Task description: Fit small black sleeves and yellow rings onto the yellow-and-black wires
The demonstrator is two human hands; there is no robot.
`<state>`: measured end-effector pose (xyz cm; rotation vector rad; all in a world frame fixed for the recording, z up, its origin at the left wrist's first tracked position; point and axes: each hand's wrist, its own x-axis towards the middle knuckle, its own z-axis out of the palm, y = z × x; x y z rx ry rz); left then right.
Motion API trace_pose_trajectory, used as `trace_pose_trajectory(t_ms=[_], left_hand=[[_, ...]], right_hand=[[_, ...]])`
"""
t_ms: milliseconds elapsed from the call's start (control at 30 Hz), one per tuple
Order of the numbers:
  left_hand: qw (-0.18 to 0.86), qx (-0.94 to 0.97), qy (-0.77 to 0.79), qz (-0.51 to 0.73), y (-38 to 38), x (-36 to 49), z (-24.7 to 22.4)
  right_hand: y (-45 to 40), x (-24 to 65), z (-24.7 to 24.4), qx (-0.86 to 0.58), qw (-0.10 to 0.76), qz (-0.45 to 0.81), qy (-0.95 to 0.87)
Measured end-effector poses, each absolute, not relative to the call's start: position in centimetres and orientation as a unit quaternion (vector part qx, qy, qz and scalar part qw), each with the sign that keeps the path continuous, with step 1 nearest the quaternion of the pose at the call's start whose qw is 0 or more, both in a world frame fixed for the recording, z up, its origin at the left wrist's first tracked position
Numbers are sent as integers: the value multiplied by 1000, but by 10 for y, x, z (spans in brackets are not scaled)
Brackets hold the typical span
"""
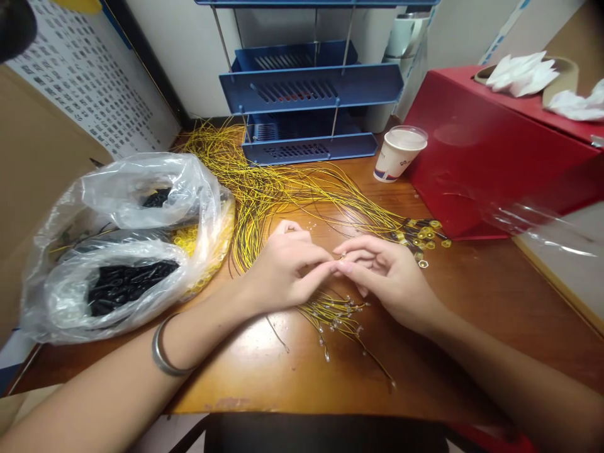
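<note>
From where I sit, I have both hands meeting over the middle of the desk (pixel 236 380), fingertips touching. The left hand (pixel 284 267) is pinched closed, thumb against forefinger; the right hand (pixel 395 275) has its thumb and forefinger nearly together, its other fingers loosely curled. Between them they hold a small wire end (pixel 343 255), mostly covered by the fingertips, so I cannot make out its details. I see a dull metal bracelet (pixel 163 349) on the left wrist.

Just below the hands, I see a fan of wire tips (pixel 337 318) with little clear ends lying on the desk. Behind the hands, yellow and dark wires (pixel 264 195) sprawl in a long tangle, running right to a cluster of yellow caps (pixel 425 234) beyond the right hand. To the left I have plastic bags (pixel 189 189) with black pieces (pixel 132 286) inside, and yellow rings (pixel 186 239) beside them. At the back stand a blue rack (pixel 306 91), a paper cup (pixel 397 156) and a red box (pixel 495 145).
</note>
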<state>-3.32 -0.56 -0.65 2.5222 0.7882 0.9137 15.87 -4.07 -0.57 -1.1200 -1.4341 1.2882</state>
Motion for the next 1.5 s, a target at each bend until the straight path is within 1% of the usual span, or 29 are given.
trace_pose_trajectory(t_ms=[133, 200, 300, 467, 567, 700, 833, 1000, 1133, 1200, 1333, 1400, 1433, 1500], left_hand=[[143, 885, 264, 356, -5, -34, -6], [150, 881, 269, 359, -6, -33, -5], [166, 877, 279, 355, -7, -32, -2], [193, 857, 306, 368, -12, -21, 3], [236, 827, 344, 377, -17, -10, 7], [280, 809, 365, 365, -19, 0, 10], [314, 787, 366, 385, -17, -1, 6], [253, 786, 374, 423, -21, -10, -1], [232, 798, 366, 418, -22, -14, -3], [234, 802, 363, 412, -22, -15, -3], [237, 801, 356, 419, -22, -14, -3], [236, 804, 352, 417, -23, -14, -3], [236, 807, 351, 413, -23, -14, -3], [231, 811, 353, 406, -24, -14, -4]], right_hand=[[-42, 156, -6, -424, 468, 545, -551], [-43, 156, -7, -416, 485, 556, -531], [-42, 157, -8, -415, 484, 577, -511], [-41, 162, -11, -422, 495, 569, -503], [-40, 162, -12, -430, 530, 547, -485], [-38, 158, -10, -477, 575, 477, -462], [-38, 154, -8, -510, 588, 437, -452], [-45, 154, -7, -505, 541, 439, -509], [-49, 153, -6, -498, 509, 437, -550], [-47, 155, -7, -508, 519, 445, -524], [-39, 159, -10, -499, 625, 419, -430], [-36, 161, -11, -493, 653, 407, -405], [-36, 161, -11, -494, 650, 415, -401], [-38, 159, -11, -504, 614, 442, -417]])
